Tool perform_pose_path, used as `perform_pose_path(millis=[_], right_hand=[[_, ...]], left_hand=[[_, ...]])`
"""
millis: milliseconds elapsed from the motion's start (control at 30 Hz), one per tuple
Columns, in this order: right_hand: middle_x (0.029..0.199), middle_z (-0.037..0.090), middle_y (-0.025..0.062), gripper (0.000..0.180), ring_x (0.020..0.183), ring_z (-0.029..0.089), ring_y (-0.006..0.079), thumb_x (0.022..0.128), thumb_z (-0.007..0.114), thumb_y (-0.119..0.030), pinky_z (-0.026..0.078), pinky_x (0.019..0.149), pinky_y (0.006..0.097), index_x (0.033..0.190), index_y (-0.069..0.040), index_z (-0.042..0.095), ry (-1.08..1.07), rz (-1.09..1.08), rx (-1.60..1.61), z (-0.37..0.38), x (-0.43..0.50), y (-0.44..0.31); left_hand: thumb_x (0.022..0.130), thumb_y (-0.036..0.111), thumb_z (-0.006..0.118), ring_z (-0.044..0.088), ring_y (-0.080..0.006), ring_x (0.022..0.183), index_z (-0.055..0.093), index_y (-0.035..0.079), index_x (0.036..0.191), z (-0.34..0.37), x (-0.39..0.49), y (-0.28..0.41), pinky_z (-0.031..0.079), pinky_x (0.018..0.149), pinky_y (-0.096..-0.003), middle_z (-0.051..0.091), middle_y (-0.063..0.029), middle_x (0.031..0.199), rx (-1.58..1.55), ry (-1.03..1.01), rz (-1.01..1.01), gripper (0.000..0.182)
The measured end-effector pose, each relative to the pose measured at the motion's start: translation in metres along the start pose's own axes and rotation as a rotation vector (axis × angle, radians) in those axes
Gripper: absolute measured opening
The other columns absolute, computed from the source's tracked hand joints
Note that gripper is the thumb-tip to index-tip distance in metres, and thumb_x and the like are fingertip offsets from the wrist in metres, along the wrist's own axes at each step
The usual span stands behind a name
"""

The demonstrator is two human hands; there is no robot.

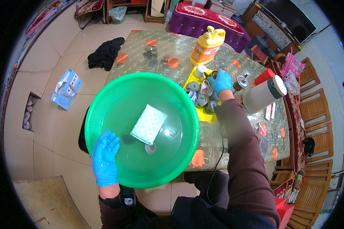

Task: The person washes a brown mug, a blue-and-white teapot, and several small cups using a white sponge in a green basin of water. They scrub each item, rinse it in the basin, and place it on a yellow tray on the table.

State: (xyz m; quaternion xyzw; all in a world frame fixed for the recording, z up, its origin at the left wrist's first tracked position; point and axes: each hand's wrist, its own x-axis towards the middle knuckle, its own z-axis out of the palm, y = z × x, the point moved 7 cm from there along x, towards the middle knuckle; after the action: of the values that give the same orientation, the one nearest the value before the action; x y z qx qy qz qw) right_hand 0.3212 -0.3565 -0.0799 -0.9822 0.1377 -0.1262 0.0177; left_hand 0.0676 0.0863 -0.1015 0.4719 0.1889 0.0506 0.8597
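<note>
My left hand [105, 157], in a wet blue glove, is over the near left rim of a large green plastic basin [141, 77]. Its palm faces up, the fingers slightly bent, and it holds nothing. A pale checkered sponge or folded cloth [149, 124] floats in the basin's cloudy water, with a small round pale thing [150, 148] beside it. My right hand [221, 81], also gloved, reaches over a yellow tray [205, 115] of small cups and lidded pots. Its thumb and fingers are around a dark cup [214, 74]; whether they grip it is unclear.
A yellow pump jug [207, 47] stands behind the tray. On the right are a small metal-lidded glass pot [241, 82], a red cup [264, 76] and a large white-lidded jug [261, 96]. A black cable [218, 163] hangs over the patterned table's [169, 43] front edge.
</note>
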Motion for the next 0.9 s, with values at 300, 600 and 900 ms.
perform_pose_path(millis=[300, 600, 900], right_hand=[[0.101, 0.059, 0.0132, 0.035, 0.092, 0.058, 0.0321, 0.076, 0.064, -0.017, 0.047, 0.079, 0.0404, 0.111, -0.015, 0.062, 0.068, -0.798, 0.181, -0.010, -0.061, -0.070], [0.104, 0.063, 0.0100, 0.030, 0.099, 0.060, 0.0284, 0.086, 0.052, -0.021, 0.047, 0.081, 0.0418, 0.115, -0.023, 0.061, -0.202, -0.725, -0.244, 0.025, -0.041, -0.079], [0.088, 0.064, 0.0123, 0.023, 0.081, 0.063, 0.0294, 0.080, 0.055, -0.013, 0.050, 0.068, 0.0409, 0.100, -0.013, 0.065, -0.042, -0.546, -0.160, 0.002, -0.034, -0.048]], left_hand=[[0.089, 0.026, 0.053, 0.055, -0.0261, 0.106, 0.053, 0.002, 0.122, 0.002, -0.002, -0.002, 0.040, 0.092, -0.0377, 0.057, -0.0144, 0.115, 0.012, -0.009, -0.002, 0.041], [0.089, 0.025, 0.053, 0.055, -0.0265, 0.105, 0.054, 0.002, 0.122, 0.004, 0.001, -0.004, 0.041, 0.092, -0.0383, 0.057, -0.0144, 0.115, 0.026, 0.006, -0.003, 0.040], [0.089, 0.024, 0.053, 0.056, -0.0260, 0.104, 0.053, 0.001, 0.122, 0.001, 0.001, -0.003, 0.042, 0.091, -0.0365, 0.057, -0.0149, 0.116, 0.003, 0.008, 0.000, 0.041]])
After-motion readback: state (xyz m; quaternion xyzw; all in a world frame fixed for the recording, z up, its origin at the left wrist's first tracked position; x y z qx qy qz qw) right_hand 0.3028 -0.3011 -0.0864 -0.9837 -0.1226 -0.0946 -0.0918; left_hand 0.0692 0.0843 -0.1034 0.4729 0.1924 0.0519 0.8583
